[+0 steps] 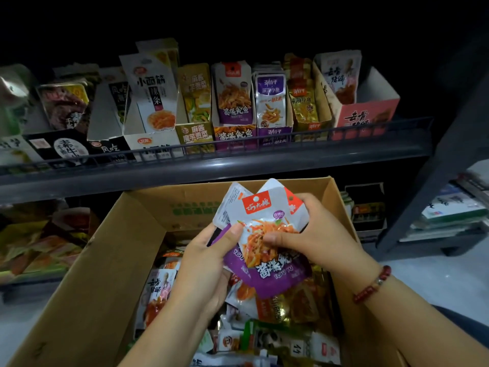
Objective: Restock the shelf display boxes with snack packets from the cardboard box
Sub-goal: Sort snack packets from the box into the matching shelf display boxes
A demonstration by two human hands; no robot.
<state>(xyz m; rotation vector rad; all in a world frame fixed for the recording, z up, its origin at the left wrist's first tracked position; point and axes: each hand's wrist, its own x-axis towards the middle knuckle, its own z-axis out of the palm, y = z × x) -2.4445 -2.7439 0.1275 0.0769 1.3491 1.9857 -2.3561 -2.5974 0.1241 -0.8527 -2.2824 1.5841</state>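
Both hands' grip, left hand (209,258) and right hand (307,234), around purple snack packets (264,250).

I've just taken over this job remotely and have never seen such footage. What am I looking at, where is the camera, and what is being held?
There is one picture, taken by a wide-angle camera worn on a person's head, looking forward and down. No machine is involved: the two arms are the person's own. The left hand and the right hand, which has a red bead bracelet at its wrist, together grip a small bunch of purple-and-white snack packets. Below them is an open cardboard box full of mixed packets. Above it runs a dark shelf with a row of display boxes. One, the purple display box, holds packets with the same design, so the bunch probably goes there.
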